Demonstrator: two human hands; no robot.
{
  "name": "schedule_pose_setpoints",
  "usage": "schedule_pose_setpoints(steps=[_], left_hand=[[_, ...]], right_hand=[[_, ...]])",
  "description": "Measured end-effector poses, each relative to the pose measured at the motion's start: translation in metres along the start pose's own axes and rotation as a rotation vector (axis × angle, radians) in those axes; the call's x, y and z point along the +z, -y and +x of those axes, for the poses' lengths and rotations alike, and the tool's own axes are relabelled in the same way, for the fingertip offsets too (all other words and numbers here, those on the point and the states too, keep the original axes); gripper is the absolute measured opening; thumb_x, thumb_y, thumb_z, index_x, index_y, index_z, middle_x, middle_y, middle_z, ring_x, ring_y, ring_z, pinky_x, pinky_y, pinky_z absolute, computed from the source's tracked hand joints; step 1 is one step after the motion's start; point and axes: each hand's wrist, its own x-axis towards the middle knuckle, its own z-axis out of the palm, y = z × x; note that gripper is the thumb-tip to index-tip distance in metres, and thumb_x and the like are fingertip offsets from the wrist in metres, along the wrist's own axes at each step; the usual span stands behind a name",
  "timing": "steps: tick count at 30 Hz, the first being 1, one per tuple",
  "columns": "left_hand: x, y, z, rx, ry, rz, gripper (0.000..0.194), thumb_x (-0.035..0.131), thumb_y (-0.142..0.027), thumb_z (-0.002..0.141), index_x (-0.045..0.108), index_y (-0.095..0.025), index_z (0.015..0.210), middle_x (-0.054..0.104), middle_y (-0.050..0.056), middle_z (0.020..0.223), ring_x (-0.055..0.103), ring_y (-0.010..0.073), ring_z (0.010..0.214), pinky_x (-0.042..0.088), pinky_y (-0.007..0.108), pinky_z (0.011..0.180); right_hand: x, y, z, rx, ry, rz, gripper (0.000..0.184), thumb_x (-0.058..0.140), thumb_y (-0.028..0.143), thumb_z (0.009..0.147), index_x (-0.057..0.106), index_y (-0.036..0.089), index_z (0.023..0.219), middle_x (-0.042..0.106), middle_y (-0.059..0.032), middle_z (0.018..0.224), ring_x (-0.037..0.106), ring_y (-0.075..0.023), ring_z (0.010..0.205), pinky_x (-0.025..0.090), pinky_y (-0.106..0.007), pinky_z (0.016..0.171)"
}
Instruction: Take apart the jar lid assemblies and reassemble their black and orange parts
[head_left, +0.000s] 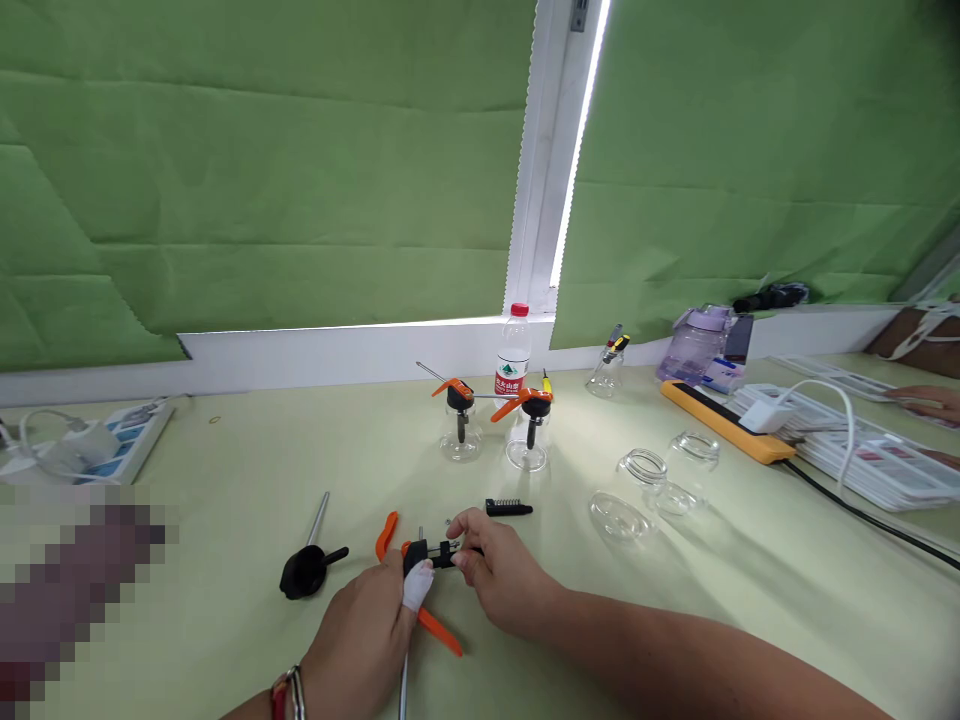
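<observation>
My left hand [367, 630] is closed around a black and orange spray head [415, 556], with white tape wrapped on the thumb. Orange levers stick out above and below that hand, and a thin metal tube [404, 690] runs down toward me. The fingertips of my right hand [499, 570] pinch the black end of the same spray head, beside a short metal pin; the exact contact is partly hidden by the fingers. Just beyond my right hand lies a small black plunger with a spring [508, 507]. Left of my hands rests a black cap with a metal tube [304, 572].
Two glass bottles with orange-levered tops [460, 430] stand ahead, before a red-capped water bottle [513, 360]. Several clear glass pieces [621, 517] lie at right. Beyond are an orange power strip [724, 422], white trays [885, 460] and another person's hand [930, 402]. A white power strip [142, 440] sits left.
</observation>
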Motion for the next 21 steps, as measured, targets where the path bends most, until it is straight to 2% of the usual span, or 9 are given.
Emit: schedule_pose_setpoints(steps=[6,12,17,21], left_hand=[[-0.0007,0.0031,0.0012,-0.001,-0.005,-0.055,0.045,0.014,-0.051,0.094,0.04,-0.024,0.07,0.06,0.004,0.071,0.056,0.0215,0.067,0.037,0.03,0.062],[-0.004,0.0003,0.0013,-0.015,0.001,-0.069,0.044,0.015,-0.051,0.095,0.041,-0.024,0.072,0.061,0.004,0.072,0.056,0.0212,0.067,0.038,0.031,0.063],[0.0002,0.0004,0.0001,-0.031,-0.004,-0.031,0.044,0.014,-0.051,0.094,0.04,-0.024,0.072,0.059,0.004,0.068,0.055,0.0214,0.064,0.036,0.031,0.061],[0.0029,0.0022,-0.0014,-0.002,-0.007,-0.008,0.045,0.014,-0.051,0.094,0.04,-0.024,0.071,0.059,0.004,0.069,0.054,0.0213,0.063,0.036,0.031,0.06]], right_hand=[[0.0005,-0.004,0.0005,-0.029,-0.002,0.08,0.014,0.049,0.013,0.081,0.042,0.022,0.089,0.045,0.0044,0.065,0.042,-0.012,0.059,0.036,-0.024,0.057],[-0.0004,-0.0017,0.0009,-0.028,-0.01,0.032,0.013,0.05,0.013,0.081,0.043,0.023,0.085,0.045,0.0041,0.064,0.041,-0.0121,0.058,0.035,-0.024,0.056],[0.0008,0.001,-0.0001,0.016,-0.004,0.017,0.015,0.049,0.014,0.082,0.046,0.022,0.093,0.046,0.0035,0.065,0.041,-0.0126,0.057,0.034,-0.024,0.054],[0.0014,0.003,-0.0005,0.023,0.01,0.008,0.013,0.05,0.014,0.082,0.049,0.022,0.091,0.045,0.0038,0.063,0.04,-0.0123,0.056,0.033,-0.024,0.053]])
